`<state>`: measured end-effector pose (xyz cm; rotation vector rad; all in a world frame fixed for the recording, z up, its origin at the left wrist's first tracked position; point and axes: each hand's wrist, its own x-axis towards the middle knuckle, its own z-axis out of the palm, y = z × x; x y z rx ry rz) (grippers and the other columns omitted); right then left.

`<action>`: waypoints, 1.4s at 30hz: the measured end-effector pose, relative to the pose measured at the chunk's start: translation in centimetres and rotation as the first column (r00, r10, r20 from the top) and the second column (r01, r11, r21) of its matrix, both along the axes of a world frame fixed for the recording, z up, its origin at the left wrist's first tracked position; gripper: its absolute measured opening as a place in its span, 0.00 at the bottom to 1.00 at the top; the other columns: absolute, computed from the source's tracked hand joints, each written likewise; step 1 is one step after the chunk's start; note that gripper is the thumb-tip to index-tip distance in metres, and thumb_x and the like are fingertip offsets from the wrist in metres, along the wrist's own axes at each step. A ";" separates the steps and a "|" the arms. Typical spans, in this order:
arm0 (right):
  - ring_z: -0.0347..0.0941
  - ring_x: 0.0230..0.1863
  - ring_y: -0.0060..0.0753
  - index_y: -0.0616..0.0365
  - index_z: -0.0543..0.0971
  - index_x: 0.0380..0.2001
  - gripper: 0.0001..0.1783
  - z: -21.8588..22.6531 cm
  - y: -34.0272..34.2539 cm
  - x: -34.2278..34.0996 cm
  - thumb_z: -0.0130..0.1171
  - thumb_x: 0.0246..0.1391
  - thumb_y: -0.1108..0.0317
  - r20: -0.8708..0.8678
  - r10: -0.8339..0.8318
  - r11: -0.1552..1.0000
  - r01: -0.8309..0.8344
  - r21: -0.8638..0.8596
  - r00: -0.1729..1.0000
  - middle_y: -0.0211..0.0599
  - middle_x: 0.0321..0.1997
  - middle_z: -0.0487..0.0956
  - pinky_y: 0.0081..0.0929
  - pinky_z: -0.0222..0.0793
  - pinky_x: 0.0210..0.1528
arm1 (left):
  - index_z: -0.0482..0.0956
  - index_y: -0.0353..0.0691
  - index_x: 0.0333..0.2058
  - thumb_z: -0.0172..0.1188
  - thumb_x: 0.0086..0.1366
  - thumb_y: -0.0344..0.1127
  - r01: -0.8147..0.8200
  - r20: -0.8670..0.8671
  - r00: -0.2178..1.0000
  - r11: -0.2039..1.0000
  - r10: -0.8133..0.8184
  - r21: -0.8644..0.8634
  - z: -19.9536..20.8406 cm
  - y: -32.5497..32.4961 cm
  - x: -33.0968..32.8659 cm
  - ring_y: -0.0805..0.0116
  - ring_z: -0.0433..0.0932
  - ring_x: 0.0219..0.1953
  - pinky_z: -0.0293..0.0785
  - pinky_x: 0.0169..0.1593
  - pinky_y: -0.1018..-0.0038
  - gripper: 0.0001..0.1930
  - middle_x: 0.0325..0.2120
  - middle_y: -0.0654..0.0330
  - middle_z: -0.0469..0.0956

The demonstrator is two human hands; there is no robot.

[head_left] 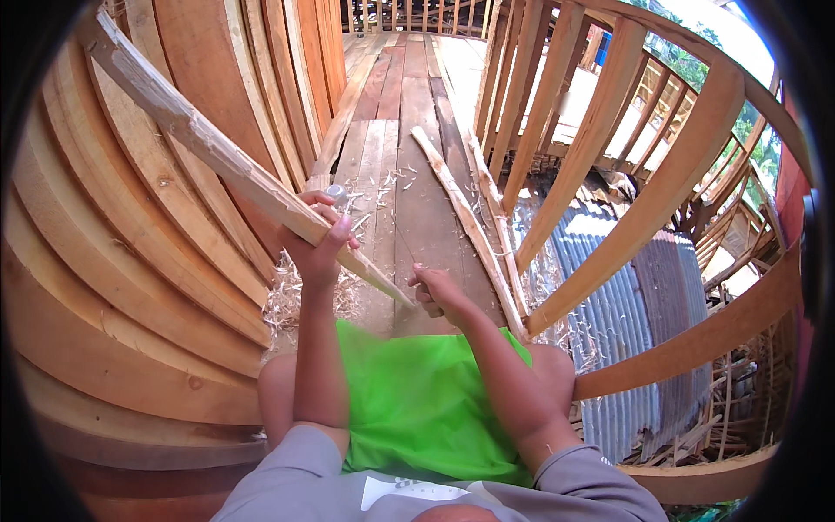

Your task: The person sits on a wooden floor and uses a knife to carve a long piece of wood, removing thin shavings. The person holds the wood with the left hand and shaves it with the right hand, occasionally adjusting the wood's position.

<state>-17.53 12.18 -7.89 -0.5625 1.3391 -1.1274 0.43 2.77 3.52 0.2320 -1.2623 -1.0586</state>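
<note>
Head view: your pole [204,135] slants from upper left down toward your green shorts [426,391]. Your left hand [320,244] has its grip wrapped around it, apparently to steady it. Your right hand [432,291] curls near the lower end; whether it holds anything, I cannot tell. Wood shavings [317,304] litter the plank floor [417,104], and two sticks [461,204] lie near the railing [600,96], likely kept aside for room.
</note>
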 end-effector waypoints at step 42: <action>0.66 0.21 0.27 0.58 0.82 0.35 0.20 -7.0 -2.2 1.5 0.54 0.60 0.51 -0.454 0.120 0.985 -0.164 -0.058 0.883 0.32 0.21 0.72 0.32 0.61 0.24 | 0.60 0.46 0.51 0.55 0.63 0.39 0.597 0.032 0.801 0.795 -0.597 -0.105 1.3 -2.3 0.8 0.69 0.64 0.26 0.62 0.35 0.68 0.21 0.24 0.61 0.63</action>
